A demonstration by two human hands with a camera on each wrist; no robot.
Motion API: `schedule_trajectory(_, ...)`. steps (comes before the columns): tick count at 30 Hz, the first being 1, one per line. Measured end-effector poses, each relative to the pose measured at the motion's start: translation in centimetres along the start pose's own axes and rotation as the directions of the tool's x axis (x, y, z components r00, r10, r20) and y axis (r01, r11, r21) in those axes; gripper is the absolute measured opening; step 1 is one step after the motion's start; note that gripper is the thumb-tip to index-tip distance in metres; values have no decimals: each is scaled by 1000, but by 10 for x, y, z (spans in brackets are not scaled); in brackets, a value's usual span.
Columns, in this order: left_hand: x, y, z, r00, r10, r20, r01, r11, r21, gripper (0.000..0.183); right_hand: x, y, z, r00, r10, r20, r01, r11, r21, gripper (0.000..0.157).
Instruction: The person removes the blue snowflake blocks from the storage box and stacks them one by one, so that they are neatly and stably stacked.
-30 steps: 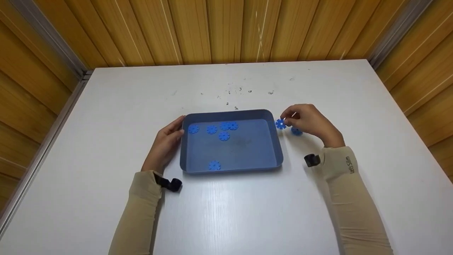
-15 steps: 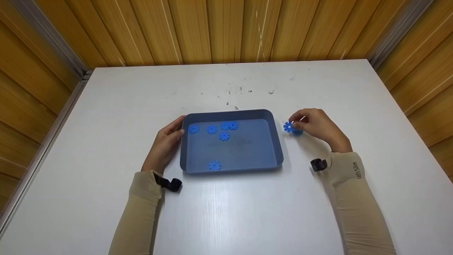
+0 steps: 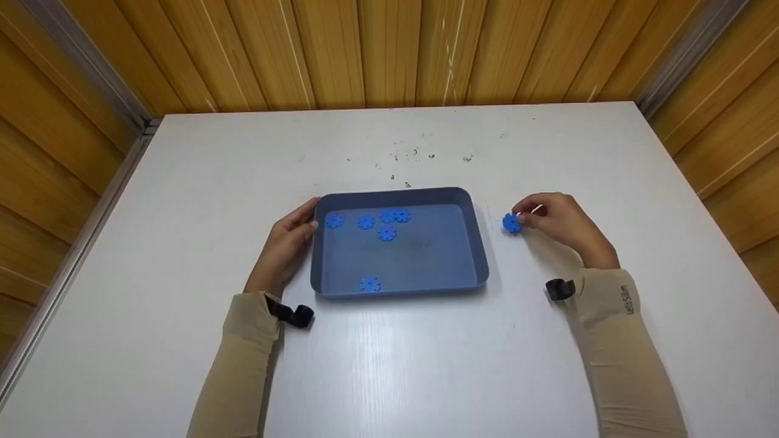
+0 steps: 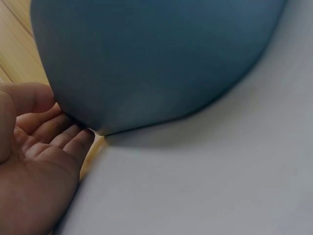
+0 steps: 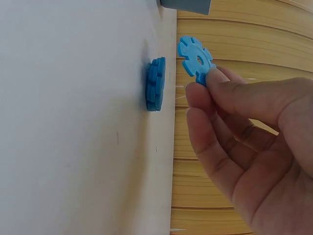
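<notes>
My right hand (image 3: 563, 222) pinches a blue notched building disc (image 5: 193, 55) between thumb and fingers, right of the tray. In the right wrist view the held disc is apart from a small stack of like discs (image 5: 156, 84) on the table; in the head view it overlaps and largely hides that stack. At the left end of the blue-grey tray (image 3: 400, 295), my left hand (image 3: 282, 252) rests against the outer wall, thumb at the side and fingers toward the far corner. Several blue discs lie flat in the tray, mostly along its far side, with one disc (image 3: 370, 283) by the near wall.
The white table (image 3: 426, 365) bears dark specks (image 3: 414, 155) beyond the tray. Wood-look panels (image 3: 389, 55) stand behind it and at both sides. Black wrist cameras stick out from both sleeves near the table.
The right hand has moved right and slightly nearer with its disc, away from the tray's right wall to over the stack. The left hand and the tray stay put.
</notes>
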State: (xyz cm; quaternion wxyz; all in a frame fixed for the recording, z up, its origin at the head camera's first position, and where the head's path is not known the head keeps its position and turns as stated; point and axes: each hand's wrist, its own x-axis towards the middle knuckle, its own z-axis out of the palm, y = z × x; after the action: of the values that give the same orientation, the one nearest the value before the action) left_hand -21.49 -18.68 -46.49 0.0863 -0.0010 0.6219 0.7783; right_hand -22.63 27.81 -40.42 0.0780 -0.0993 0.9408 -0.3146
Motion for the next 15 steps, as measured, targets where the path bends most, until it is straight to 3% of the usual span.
schedule_trajectory(15,-3,1,0,999,28,26,-28,999,-23,56,1,16,1,999,30,-16,-30,999,20,23)
